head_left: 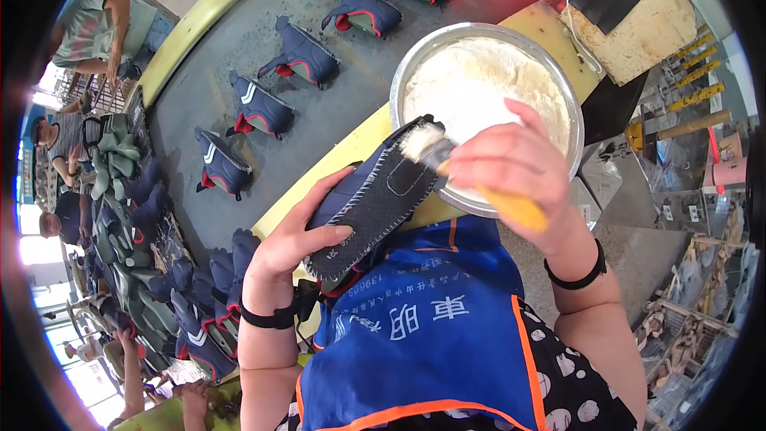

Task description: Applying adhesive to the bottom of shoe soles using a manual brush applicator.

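Observation:
My left hand (289,246) grips a navy shoe upper (363,214), its black stitched underside turned up and tilted. The thumb lies across the near end of that underside. In my right hand (515,161) is a brush (517,206) with a yellow handle. Its pale, coated bristles touch the underside close to the far end. Just beyond both hands stands a round metal bowl (576,116) of thick white paste (471,72), with my right hand over its near part. The fingertips under the upper are mostly hidden.
Several navy uppers with red trim, such as one shoe upper (302,56), stand spaced along a grey conveyor belt (199,96). More uppers (203,331) are heaped at left. Co-workers, including a person in a green shirt (100,20), are beyond. A stained board (642,28) sits far right.

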Motion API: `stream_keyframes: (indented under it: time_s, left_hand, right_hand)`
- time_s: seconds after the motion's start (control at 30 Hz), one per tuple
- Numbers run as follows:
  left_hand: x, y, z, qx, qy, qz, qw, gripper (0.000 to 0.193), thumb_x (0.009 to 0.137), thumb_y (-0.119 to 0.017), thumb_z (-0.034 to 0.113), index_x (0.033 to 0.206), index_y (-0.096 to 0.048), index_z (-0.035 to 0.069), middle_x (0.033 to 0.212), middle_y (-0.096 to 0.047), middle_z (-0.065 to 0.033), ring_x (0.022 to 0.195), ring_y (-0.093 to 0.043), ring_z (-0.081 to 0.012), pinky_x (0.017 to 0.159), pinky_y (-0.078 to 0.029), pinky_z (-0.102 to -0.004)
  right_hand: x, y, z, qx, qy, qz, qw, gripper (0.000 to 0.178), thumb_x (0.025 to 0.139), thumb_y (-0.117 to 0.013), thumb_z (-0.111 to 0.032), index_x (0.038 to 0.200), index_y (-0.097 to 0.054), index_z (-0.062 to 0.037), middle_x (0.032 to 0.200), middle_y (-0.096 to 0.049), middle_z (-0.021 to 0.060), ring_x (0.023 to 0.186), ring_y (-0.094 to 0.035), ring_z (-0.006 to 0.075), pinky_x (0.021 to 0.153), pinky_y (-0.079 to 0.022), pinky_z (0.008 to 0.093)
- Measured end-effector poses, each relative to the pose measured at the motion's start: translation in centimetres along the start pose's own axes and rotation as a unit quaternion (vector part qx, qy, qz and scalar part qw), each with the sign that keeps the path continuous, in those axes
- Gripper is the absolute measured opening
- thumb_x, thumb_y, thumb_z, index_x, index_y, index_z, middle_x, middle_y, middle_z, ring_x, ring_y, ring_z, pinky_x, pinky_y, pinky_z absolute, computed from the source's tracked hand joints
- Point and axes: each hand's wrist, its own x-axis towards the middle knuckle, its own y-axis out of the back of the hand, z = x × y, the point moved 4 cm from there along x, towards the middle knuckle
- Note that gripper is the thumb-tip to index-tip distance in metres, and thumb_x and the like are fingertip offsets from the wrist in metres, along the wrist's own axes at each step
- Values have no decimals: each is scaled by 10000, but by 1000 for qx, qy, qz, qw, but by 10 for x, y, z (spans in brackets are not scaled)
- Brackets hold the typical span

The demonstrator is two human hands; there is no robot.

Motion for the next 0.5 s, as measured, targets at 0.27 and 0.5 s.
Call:
stream_keyframes:
  time_s: [0.27,0.5]
  left_hand:
    - [-6,-4,4,-6,-12,-8,1000,859,767,-711,172,1541,-375,10,1442,-528,-164,1345,-495,-255,1144,-340,-349]
    - [-14,-10,-1,-206,29,-52,977,893,743,-658,187,1545,-339,-42,1490,-493,-193,1392,-472,-272,1167,-326,-349]
  right_hand:
    - [4,-14,13,10,-8,-25,1000,154,801,-749,-125,954,-745,-136,945,-705,9,909,-675,203,1016,-396,403]
    - [5,-4,16,62,-21,53,996,213,750,-817,-77,951,-749,-84,900,-704,54,841,-673,226,798,-501,334]
